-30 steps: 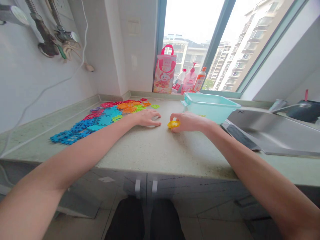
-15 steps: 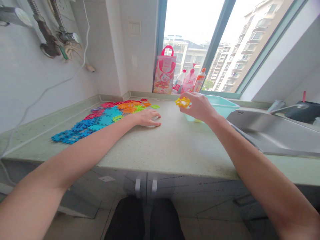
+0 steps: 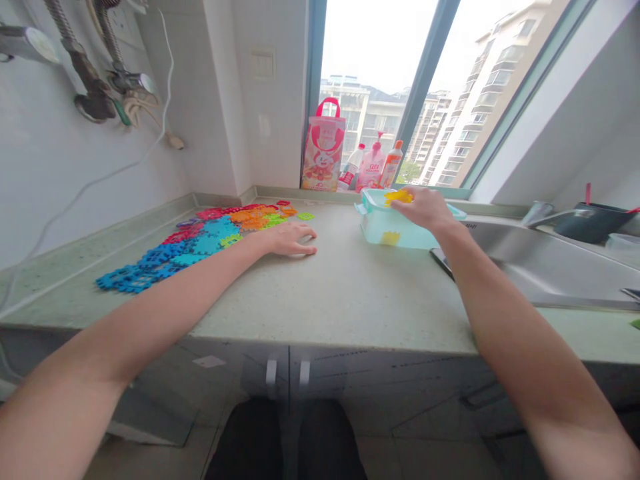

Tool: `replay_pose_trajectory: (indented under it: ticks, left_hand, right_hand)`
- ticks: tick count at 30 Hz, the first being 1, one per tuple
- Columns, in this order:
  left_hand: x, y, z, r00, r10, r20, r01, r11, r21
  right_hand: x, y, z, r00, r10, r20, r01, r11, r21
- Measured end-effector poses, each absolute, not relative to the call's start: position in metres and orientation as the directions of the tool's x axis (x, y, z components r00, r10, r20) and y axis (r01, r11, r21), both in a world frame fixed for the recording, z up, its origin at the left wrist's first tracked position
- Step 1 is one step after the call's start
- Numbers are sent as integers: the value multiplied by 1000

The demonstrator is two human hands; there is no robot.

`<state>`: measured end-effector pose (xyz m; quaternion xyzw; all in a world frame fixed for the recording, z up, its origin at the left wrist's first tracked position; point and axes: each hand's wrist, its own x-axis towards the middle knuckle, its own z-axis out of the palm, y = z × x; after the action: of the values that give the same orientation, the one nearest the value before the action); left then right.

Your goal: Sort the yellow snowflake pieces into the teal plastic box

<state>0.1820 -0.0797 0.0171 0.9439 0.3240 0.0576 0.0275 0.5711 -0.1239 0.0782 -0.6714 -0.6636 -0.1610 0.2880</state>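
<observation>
My right hand (image 3: 425, 208) grips yellow pieces (image 3: 399, 197) over a translucent teal box (image 3: 370, 223). Something yellow shows low through the box's front wall. My left hand (image 3: 293, 239) rests on the counter with its fingers apart, holding nothing. Beside and behind it spread flat notched plastic pieces, sorted by colour: blue (image 3: 125, 279), light blue (image 3: 213, 239), red (image 3: 213, 213), orange (image 3: 250, 217) and green (image 3: 275, 220). One green piece (image 3: 306, 216) lies apart, just beyond my left hand.
A steel sink (image 3: 525, 267) with a faucet (image 3: 555, 219) is right of the box. On the window ledge stand a pink bag (image 3: 324, 153), a clear bottle (image 3: 351, 168), a pink pump bottle (image 3: 371, 167) and an orange-capped bottle (image 3: 391, 165). The counter (image 3: 340, 307) has a front edge.
My right hand has moved right with the yellow pieces and is now above the box, whose front shows more. My left hand stays on the counter. The view has shifted slightly.
</observation>
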Motion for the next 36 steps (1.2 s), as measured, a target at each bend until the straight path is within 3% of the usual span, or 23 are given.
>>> replay_pose_trajectory:
  ticks: [4, 19, 30, 36]
  left_hand:
    - [182, -80, 18, 782, 617, 90, 610, -787, 89]
    - [183, -82, 19, 782, 617, 91, 610, -787, 91]
    - [182, -80, 16, 785, 612, 99, 607, -791, 78]
    - [165, -82, 43, 766, 631, 121, 640, -767, -55]
  right_hand:
    - [569, -126, 81, 135, 846, 516, 983, -48, -178]
    - [570, -123, 81, 135, 929, 345, 989, -106, -102]
    - [555, -132, 78, 160, 880, 447, 987, -134, -89]
    - [543, -133, 72, 121, 770, 627, 990, -49, -131]
